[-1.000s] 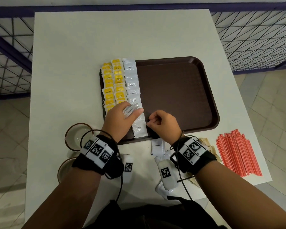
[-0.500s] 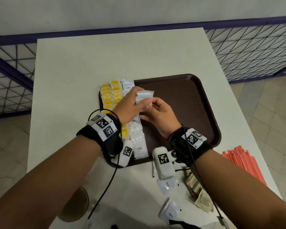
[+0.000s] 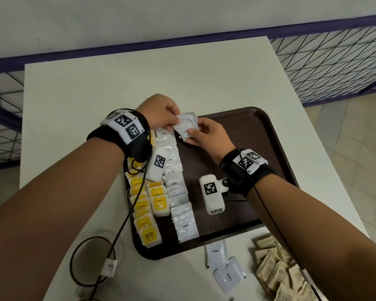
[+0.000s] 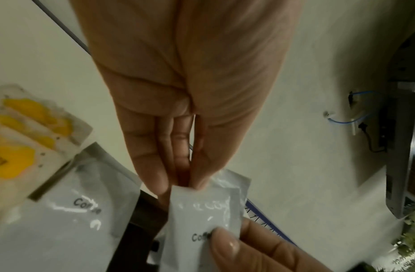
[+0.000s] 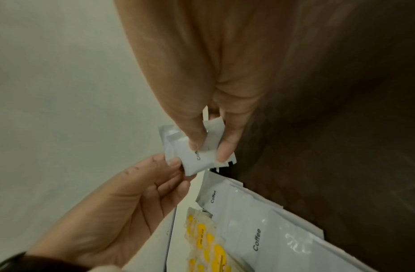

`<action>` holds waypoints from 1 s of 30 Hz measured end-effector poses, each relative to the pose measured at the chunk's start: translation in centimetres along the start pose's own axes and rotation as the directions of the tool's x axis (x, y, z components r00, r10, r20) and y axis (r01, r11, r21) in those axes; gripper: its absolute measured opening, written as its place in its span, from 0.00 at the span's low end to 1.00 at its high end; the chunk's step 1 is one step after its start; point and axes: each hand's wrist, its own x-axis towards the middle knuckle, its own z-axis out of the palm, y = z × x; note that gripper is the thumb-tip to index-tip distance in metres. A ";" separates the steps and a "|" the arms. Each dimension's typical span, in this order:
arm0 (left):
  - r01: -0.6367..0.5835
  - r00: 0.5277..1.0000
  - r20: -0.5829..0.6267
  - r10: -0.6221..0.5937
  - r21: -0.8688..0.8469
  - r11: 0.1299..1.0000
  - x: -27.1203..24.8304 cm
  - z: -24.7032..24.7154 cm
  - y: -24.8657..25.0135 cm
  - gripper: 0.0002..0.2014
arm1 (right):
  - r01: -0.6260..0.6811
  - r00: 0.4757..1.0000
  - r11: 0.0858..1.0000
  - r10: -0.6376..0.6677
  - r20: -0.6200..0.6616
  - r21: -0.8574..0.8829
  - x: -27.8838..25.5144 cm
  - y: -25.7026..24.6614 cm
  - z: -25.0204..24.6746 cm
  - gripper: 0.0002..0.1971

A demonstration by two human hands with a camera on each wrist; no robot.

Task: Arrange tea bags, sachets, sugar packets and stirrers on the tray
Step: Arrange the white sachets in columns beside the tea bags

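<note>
Both hands hold a small stack of white coffee sachets above the far left corner of the brown tray. My left hand pinches the stack's far edge. My right hand pinches its near edge between thumb and fingers, and the front sachet reads "Coffee". On the tray's left side lie two columns of yellow tea bags and one column of white coffee sachets.
Loose coffee sachets and a heap of brown sugar packets lie on the white table in front of the tray. A brown-rimmed glass stands near left. The tray's right half is bare. A railing runs behind the table.
Both hands lifted from the tray's near edge and carried the sachet stack to the tray's far left corner. The head view has shifted, and the red stirrers have left the frame.
</note>
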 end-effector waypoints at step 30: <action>-0.041 0.999 0.003 0.045 0.458 0.888 3.2 -0.3 0.5 0.05 | 0.087 0.973 0.901 -0.167 -0.156 -0.425 1.8 1.8 -0.4 0.09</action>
